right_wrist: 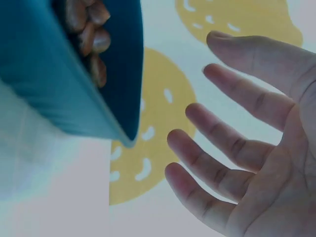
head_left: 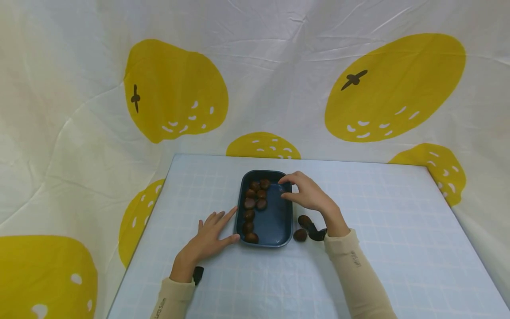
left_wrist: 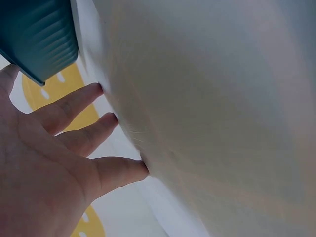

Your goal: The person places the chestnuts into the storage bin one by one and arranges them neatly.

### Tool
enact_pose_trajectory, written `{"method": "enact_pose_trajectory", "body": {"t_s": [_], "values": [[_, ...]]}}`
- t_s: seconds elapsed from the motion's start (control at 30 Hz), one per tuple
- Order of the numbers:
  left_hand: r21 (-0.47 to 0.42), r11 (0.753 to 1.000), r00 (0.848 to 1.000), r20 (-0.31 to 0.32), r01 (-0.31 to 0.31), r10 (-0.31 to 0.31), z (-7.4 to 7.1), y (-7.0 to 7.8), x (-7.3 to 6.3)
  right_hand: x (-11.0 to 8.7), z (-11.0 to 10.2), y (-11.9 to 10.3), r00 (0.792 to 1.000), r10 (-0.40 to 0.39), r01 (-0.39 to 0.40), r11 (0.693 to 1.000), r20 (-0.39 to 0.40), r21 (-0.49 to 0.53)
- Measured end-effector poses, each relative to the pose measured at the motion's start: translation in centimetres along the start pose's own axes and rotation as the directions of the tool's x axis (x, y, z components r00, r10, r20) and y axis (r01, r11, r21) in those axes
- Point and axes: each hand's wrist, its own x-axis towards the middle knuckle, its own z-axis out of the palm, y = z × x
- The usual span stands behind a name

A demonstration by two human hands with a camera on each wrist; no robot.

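A dark blue rectangular tray (head_left: 275, 221) lies on the table, with several brown chestnuts (head_left: 249, 203) grouped along its left side. My left hand (head_left: 209, 239) is at the tray's left side, fingers spread; in the left wrist view its fingertips meet the tabletop, and one finger reaches the tray wall (left_wrist: 49, 44). Over the tray's right rim is my right hand (head_left: 306, 191), thumb and fingers apart with nothing between them. The right wrist view shows that hand (right_wrist: 256, 143) palm-side and bare, beside the tray and its chestnuts (right_wrist: 101, 39).
Two loose chestnuts (head_left: 300, 235) lie on the table just right of the tray, near my right wrist and a black wrist-worn piece (head_left: 317, 234). The table wears a pale checked cloth (head_left: 398, 248). Behind it hangs a white curtain (head_left: 275, 102) with yellow fruit prints.
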Motion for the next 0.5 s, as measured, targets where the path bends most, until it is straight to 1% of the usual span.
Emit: {"method": "enact_pose_trajectory", "body": {"t_s": [0.2,0.3,0.5], "values": [[-0.003,1.0,1.0,0.003,0.002,-0.002,0.1,0.0,0.0,-1.2,-0.3,1.1,1.0,0.02,-0.02,1.0,-0.013,-0.005],[-0.002,1.0,1.0,-0.001,0.004,-0.004,0.1,0.0,0.0,-1.9,-0.6,1.9,1.0,0.018,-0.019,1.0,-0.019,-0.013],[0.006,1.0,1.0,-0.009,0.009,-0.009,0.1,0.0,0.1,-3.3,-1.1,3.7,1.0,0.018,-0.018,0.999,-0.002,0.032]]}}
